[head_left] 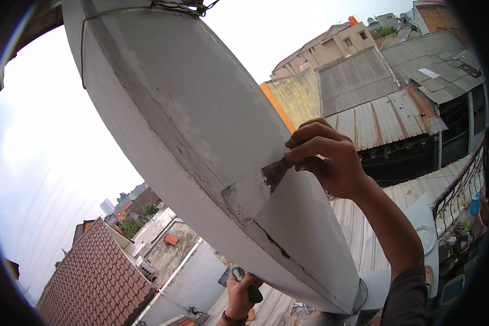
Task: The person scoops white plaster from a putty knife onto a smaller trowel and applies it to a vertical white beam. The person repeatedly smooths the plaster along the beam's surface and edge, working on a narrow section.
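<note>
A tall pale grey structure (195,108) crosses the view at a slant, with rough patched filler and a dark crack along its lower part. My right hand (325,158) is shut on a dark flat putty knife (273,175), whose blade lies against the patched strip just above the crack. Low in the view, beside the structure's left edge, my left hand (238,293) grips a dark-handled tool (254,292); its far end is hidden or unclear.
Black wires (185,7) are tied round the structure's top. A metal railing (456,187) with small items behind it stands at the right, near a pale ledge (418,214). Corrugated roofs (380,117), a tiled roof (98,271) and neighbouring buildings lie below and beyond.
</note>
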`<action>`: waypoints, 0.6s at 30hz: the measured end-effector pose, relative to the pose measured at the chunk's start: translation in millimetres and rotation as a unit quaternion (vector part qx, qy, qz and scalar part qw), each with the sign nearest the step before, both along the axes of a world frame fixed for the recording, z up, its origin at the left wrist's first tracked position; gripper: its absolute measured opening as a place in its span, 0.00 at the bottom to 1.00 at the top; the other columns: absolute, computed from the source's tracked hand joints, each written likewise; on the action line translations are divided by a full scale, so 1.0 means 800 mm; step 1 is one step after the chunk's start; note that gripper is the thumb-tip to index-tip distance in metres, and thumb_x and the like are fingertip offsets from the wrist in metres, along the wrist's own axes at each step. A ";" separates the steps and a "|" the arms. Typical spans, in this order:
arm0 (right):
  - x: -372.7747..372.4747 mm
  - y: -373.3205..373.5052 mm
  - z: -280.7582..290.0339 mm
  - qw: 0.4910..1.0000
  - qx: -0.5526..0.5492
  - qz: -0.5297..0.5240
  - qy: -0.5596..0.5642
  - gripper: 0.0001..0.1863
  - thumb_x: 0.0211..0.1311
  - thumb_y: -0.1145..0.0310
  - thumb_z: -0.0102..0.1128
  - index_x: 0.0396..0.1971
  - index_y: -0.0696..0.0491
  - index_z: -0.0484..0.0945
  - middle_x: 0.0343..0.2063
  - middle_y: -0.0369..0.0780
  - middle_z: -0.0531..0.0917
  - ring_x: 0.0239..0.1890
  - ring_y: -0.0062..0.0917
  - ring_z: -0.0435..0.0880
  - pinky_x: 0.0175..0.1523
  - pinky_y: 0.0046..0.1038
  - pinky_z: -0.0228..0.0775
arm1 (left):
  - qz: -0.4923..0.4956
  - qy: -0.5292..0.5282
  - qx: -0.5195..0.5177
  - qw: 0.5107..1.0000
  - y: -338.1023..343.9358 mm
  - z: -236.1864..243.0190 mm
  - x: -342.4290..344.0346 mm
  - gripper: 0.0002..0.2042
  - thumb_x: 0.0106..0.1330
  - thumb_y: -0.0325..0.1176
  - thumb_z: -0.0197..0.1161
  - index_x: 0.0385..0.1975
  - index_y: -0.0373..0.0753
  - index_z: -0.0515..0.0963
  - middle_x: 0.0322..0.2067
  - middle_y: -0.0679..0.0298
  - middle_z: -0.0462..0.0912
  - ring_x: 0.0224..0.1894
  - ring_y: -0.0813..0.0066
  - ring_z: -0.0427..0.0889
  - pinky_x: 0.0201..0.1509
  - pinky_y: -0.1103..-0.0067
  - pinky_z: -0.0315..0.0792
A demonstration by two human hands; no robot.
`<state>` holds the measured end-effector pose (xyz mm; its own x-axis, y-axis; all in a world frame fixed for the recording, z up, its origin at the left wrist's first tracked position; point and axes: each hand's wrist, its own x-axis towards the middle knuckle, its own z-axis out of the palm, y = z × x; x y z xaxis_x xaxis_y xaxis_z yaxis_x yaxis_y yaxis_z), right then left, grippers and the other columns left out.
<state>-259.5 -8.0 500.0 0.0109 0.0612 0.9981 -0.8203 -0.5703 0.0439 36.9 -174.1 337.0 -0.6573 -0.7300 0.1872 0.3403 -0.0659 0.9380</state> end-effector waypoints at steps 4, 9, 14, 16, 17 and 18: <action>-0.012 0.008 0.011 0.999 0.005 -0.028 0.015 0.12 0.49 0.82 0.70 0.35 0.53 0.86 0.35 0.36 0.82 0.42 0.29 0.80 0.46 0.28 0.74 | -0.010 0.014 0.003 1.000 -0.005 0.001 -0.003 0.12 0.69 0.32 0.64 0.44 0.32 0.73 0.38 0.61 0.81 0.39 0.70 0.84 0.50 0.68 0.82; -0.031 0.037 0.011 0.997 -0.010 -0.078 -0.016 0.08 0.55 0.81 0.67 0.33 0.52 0.84 0.33 0.37 0.83 0.40 0.27 0.81 0.44 0.28 0.75 | -0.015 0.018 0.005 1.000 -0.008 -0.001 -0.005 0.11 0.68 0.32 0.64 0.43 0.33 0.73 0.37 0.61 0.81 0.38 0.71 0.84 0.48 0.69 0.82; 0.004 0.071 -0.005 0.995 -0.030 -0.100 -0.003 0.10 0.52 0.79 0.69 0.34 0.50 0.84 0.33 0.37 0.82 0.38 0.27 0.80 0.44 0.29 0.71 | -0.018 0.026 0.007 0.999 -0.010 -0.003 -0.007 0.09 0.67 0.32 0.66 0.38 0.35 0.73 0.33 0.62 0.81 0.35 0.72 0.83 0.46 0.70 0.82; 0.027 0.097 -0.009 0.982 -0.032 -0.185 0.006 0.11 0.51 0.78 0.69 0.35 0.49 0.85 0.33 0.37 0.81 0.38 0.27 0.79 0.43 0.30 0.69 | -0.028 0.025 -0.002 0.999 -0.012 -0.002 -0.005 0.09 0.67 0.32 0.66 0.36 0.36 0.73 0.31 0.63 0.81 0.33 0.74 0.82 0.43 0.72 0.81; 0.040 0.113 -0.009 0.972 -0.034 -0.231 0.013 0.12 0.50 0.78 0.68 0.36 0.49 0.85 0.33 0.37 0.81 0.38 0.27 0.79 0.43 0.30 0.68 | -0.010 0.024 0.002 1.000 -0.005 0.003 -0.010 0.09 0.67 0.32 0.66 0.35 0.36 0.73 0.30 0.63 0.80 0.31 0.74 0.81 0.41 0.73 0.80; 0.058 0.123 -0.010 0.963 -0.024 -0.269 0.012 0.13 0.51 0.77 0.67 0.38 0.49 0.85 0.34 0.37 0.81 0.38 0.28 0.78 0.42 0.31 0.67 | 0.008 0.024 0.011 1.000 0.004 0.008 -0.013 0.09 0.67 0.32 0.66 0.34 0.37 0.73 0.29 0.64 0.80 0.30 0.75 0.81 0.39 0.74 0.79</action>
